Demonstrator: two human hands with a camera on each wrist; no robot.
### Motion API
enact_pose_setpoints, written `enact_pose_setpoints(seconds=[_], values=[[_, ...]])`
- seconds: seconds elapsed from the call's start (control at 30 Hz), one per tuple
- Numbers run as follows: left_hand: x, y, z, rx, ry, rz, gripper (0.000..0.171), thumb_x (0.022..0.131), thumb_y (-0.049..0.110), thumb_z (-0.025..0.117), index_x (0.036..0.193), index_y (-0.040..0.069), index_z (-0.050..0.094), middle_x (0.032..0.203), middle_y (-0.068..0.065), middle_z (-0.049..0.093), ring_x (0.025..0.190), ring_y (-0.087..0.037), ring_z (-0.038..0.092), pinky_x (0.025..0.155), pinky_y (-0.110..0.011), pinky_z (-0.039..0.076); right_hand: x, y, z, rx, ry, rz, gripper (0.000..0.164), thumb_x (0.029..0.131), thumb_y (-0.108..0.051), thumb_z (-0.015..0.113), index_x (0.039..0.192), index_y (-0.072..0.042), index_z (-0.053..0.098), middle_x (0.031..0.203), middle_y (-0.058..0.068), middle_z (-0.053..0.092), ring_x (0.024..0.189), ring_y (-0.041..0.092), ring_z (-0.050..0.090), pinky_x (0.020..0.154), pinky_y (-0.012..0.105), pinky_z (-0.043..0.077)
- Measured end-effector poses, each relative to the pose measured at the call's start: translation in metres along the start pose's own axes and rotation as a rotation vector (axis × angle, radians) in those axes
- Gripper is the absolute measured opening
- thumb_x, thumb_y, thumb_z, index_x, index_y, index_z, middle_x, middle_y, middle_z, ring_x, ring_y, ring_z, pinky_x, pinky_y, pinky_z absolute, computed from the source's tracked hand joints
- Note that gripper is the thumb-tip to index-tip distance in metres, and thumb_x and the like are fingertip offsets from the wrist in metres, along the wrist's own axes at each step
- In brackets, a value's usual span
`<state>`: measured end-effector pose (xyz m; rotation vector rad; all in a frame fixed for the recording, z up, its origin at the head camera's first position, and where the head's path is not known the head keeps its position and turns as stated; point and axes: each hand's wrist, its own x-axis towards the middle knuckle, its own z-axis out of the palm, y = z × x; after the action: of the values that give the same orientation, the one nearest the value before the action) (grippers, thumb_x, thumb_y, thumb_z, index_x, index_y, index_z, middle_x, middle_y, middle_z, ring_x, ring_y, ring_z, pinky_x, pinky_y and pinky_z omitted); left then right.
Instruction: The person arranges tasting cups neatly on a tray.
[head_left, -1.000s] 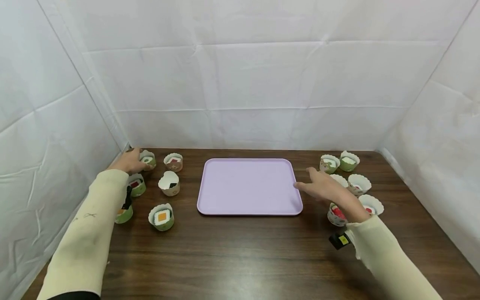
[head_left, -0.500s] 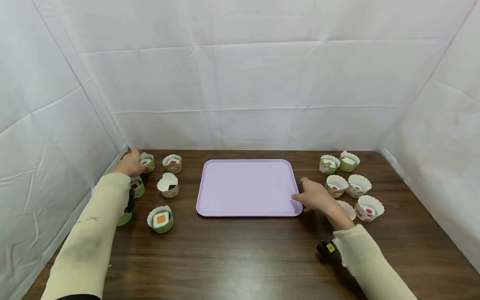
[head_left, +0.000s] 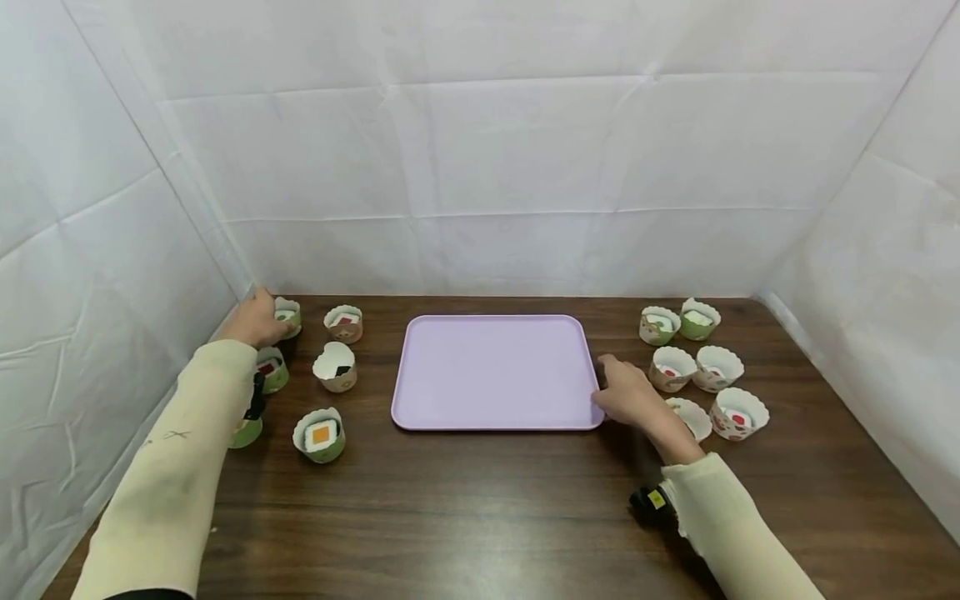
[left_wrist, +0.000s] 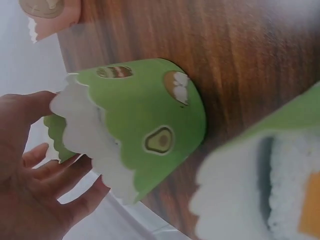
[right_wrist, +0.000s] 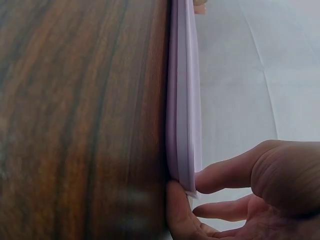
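A flat lilac tray (head_left: pixel 497 373) lies on the table. My right hand (head_left: pixel 632 395) is at its front right corner; in the right wrist view, the thumb (right_wrist: pixel 222 174) rests on the upper rim and a finger (right_wrist: pixel 181 207) is under the edge, pinching it. At far left, my left hand (head_left: pixel 255 321) is beside a green paper baking cup (head_left: pixel 287 317) holding a sushi piece, fingers spread. In the left wrist view, a nearer green cup with an avocado print (left_wrist: pixel 160 132) partly hides that hand (left_wrist: pixel 37 200) and the cup beyond.
More paper cups with sushi pieces stand on the left, including a green cup (head_left: pixel 320 435) with an orange-centred roll. Several cups, such as a white-rimmed one (head_left: pixel 738 414), are grouped at right. White sheets (head_left: pixel 495 167) wall the table's back and sides.
My right hand has moved left and down from over the right-hand cups to the tray's corner and now pinches its edge. The left hand stays by the far left cup.
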<state>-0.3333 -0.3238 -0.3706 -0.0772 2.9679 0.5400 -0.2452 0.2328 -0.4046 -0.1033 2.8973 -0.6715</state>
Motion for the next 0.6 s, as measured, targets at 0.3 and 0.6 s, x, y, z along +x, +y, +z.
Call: enact_pose_setpoints(seconds=[0.3, 0.6], values=[[-0.002, 0.01, -0.004, -0.108, 0.24, -0.005, 0.07, 0.095, 0.043, 0.049, 0.133, -0.014, 0.032, 0.12, -0.041, 0.046, 0.1, -0.054, 0.051, 0.08, -0.064, 0.05, 0.001, -0.001, 0.0, -0.006, -0.017, -0.002, 0.068, 0.086, -0.009, 0.059, 0.147, 0.014, 0.041, 0.139, 0.04, 0.052, 0.113, 0.043, 0.054, 0.092, 0.054, 0.055], [0.002, 0.036, -0.008, -0.156, 0.457, 0.095, 0.067, 0.09, 0.048, 0.054, 0.133, -0.002, 0.041, 0.114, -0.026, 0.055, 0.091, -0.042, 0.054, 0.069, -0.048, 0.048, 0.004, -0.002, 0.002, -0.006, -0.023, -0.01, 0.068, 0.085, -0.009, 0.056, 0.147, 0.014, 0.041, 0.142, 0.039, 0.051, 0.122, 0.044, 0.053, 0.099, 0.057, 0.052]])
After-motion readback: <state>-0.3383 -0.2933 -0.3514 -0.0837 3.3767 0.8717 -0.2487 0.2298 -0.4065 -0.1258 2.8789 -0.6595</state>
